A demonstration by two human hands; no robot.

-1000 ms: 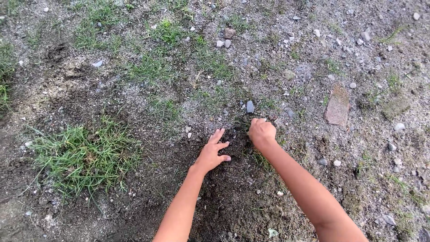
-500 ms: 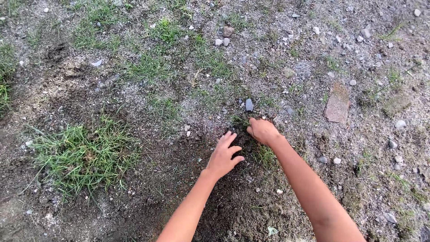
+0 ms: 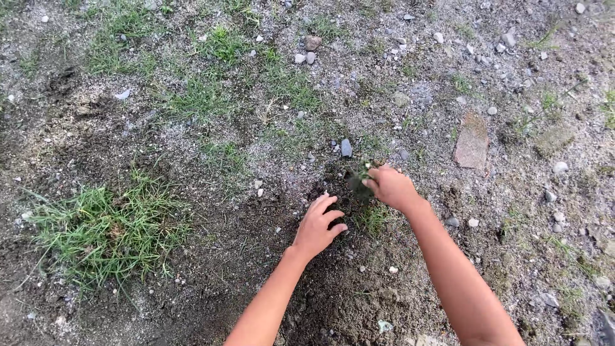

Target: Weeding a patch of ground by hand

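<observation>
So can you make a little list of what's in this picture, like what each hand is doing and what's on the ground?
Place: bare ground with dark loose soil, gravel and grass
Left hand: palm down on the soil, fingers spread
Right hand: closed around a small weed clump with dirt on it
Big grass tuft: to the left, untouched
Flat reddish stone: beyond the right hand
Grey pebble: just past the hands

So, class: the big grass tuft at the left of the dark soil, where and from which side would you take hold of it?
Grip the grass tuft low, at its centre where the blades meet the soil; they fan outward, so the tips would likely tear. Come from above, on its right side, nearest the left hand.
</observation>
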